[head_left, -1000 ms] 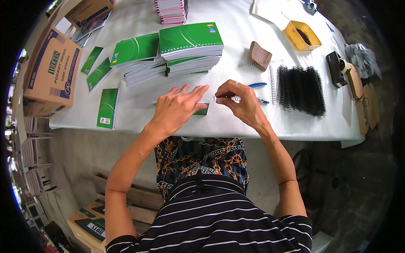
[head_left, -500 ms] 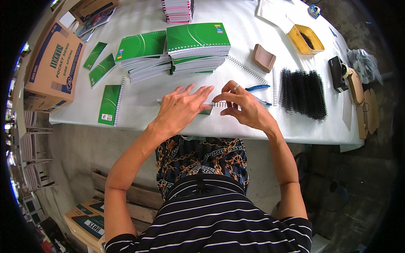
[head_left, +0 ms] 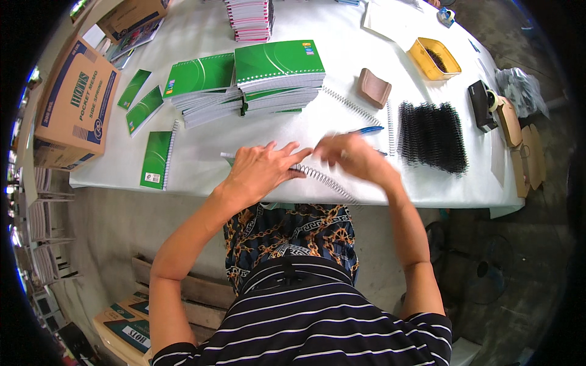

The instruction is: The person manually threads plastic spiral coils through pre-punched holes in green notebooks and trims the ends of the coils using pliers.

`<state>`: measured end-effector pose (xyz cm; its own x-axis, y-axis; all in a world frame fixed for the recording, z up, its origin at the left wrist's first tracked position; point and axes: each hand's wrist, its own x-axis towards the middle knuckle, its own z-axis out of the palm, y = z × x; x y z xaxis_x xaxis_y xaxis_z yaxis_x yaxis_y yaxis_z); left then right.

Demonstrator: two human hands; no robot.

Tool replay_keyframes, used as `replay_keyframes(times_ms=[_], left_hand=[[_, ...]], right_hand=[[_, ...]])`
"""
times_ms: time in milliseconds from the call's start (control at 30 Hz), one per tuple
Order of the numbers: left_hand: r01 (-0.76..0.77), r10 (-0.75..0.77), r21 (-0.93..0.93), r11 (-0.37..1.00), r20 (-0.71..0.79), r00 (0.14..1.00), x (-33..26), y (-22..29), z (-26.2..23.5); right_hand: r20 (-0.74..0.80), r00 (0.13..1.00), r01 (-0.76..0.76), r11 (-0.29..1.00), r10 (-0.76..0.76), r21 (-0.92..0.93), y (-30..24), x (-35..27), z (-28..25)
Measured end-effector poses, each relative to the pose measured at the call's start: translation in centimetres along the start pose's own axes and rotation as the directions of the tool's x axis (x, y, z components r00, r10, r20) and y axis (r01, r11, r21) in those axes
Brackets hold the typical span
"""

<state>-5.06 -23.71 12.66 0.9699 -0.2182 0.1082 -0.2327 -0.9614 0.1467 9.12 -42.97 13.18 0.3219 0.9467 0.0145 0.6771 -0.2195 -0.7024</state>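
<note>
My left hand (head_left: 257, 171) lies across a small notebook, fingers extended over it and thumb near its spine. Most of that notebook is covered; a pale strip of its edge (head_left: 225, 155) shows beyond the wrist. From beside my left fingertips a wire spiral coil (head_left: 329, 181) runs slantwise toward the table's near edge. My right hand (head_left: 354, 157) is above the table just right of the coil, its fingers bent and smeared by motion. Behind it lie blue-handled pliers (head_left: 369, 130), partly hidden.
Stacks of green notebooks (head_left: 279, 61) stand ahead, with a bound notebook (head_left: 157, 160) at left. Loose metal coils (head_left: 354, 105), a brown curved block (head_left: 374, 88), black coils (head_left: 432, 139) and a yellow tub (head_left: 434, 59) are to the right. A cardboard box (head_left: 76, 104) stands far left.
My right hand has moved slightly up and right, away from the notebook's spine. A long stretch of coil now shows between the hands, slanting toward the near edge.
</note>
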Motion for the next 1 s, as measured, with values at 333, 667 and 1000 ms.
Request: replay_keyframes(times_ms=[333,667,1000], left_hand=[[0.002,-0.003,-0.005,1.000,-0.173,0.985,-1.0,-0.6,0.1],[0.212,-0.203,-0.084,0.974,0.103,0.974,-0.7,-2.1,-1.0],[0.206,-0.197,-0.158,0.966,0.068,0.978,-0.3,-2.5,-1.3]], right_hand=[[-0.239,0.841,-0.538,0.794,0.485,-0.282,10.2,2.6,-12.6],[0.216,0.959,0.045,0.853,-0.182,0.520,2.6,1.9,-3.9],[0.311,0.948,-0.062,0.915,-0.071,0.399,1.7,3.1,-3.0]])
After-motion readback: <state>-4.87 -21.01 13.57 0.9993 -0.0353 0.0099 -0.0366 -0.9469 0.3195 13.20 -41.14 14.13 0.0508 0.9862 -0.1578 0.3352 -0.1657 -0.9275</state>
